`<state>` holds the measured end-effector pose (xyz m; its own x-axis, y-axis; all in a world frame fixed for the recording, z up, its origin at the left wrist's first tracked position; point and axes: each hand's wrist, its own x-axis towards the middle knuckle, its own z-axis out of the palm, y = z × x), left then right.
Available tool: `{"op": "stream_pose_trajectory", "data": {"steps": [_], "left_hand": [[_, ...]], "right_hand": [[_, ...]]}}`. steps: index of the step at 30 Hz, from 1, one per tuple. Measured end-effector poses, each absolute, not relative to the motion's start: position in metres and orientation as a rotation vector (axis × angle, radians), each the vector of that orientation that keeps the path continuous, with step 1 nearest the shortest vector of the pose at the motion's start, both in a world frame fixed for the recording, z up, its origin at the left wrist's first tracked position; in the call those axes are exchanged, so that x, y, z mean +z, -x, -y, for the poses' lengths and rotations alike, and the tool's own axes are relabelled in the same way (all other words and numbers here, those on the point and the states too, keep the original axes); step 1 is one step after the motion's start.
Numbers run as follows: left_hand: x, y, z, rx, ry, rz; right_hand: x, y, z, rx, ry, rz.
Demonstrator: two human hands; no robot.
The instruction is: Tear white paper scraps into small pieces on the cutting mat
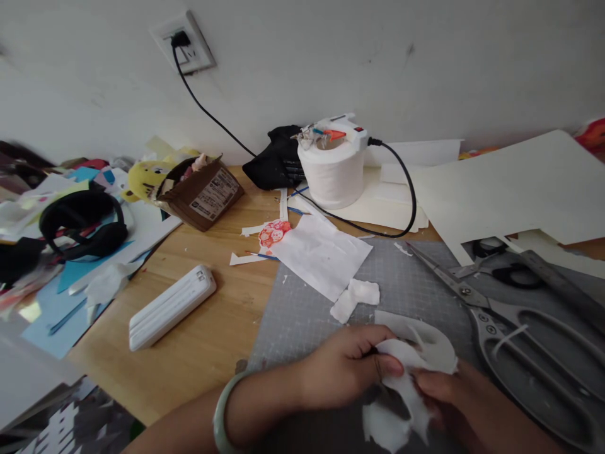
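Both my hands grip a piece of white tissue-like paper (410, 394) above the grey cutting mat. My left hand (347, 366), with a pale green bangle on its wrist, pinches the paper between thumb and fingers. My right hand (454, 394) holds the other side, its thumb pressed on the paper and its fingers mostly hidden. The paper is bent and torn, with loose flaps hanging below. Beyond my hands lies a small folded white piece (354, 299) beside a flat white sheet (326, 255). Large metal scissors (477, 309) rest open to the right of my hands.
A white tissue roll (333, 173) stands at the back, a glue gun (347, 129) on top with its black cord (411, 189). On the left are a white power bank (172, 308), a cardboard box (203, 192) and black headphones (85, 227). Cream card (520, 189) covers the back right.
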<state>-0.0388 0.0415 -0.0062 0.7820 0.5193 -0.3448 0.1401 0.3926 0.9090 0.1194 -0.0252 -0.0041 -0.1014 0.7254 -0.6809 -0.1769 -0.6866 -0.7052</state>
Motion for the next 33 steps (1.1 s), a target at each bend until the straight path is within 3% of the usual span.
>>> {"op": "stream_pose_trajectory", "data": {"steps": [7, 19, 33], "left_hand": [[-0.0099, 0.0378, -0.0412, 0.290, -0.972, -0.674], [-0.0079, 0.0380, -0.0429, 0.280, -1.238, -0.639], [-0.0074, 0.0385, -0.0415, 0.230, -1.149, -0.682]], "right_hand": [[-0.0033, -0.1183, 0.0253, 1.856, 1.480, 0.482], [-0.0077, -0.1148, 0.0265, 1.820, 1.468, 0.470], [-0.0064, -0.1182, 0.0231, 1.862, 1.421, 0.457]]}}
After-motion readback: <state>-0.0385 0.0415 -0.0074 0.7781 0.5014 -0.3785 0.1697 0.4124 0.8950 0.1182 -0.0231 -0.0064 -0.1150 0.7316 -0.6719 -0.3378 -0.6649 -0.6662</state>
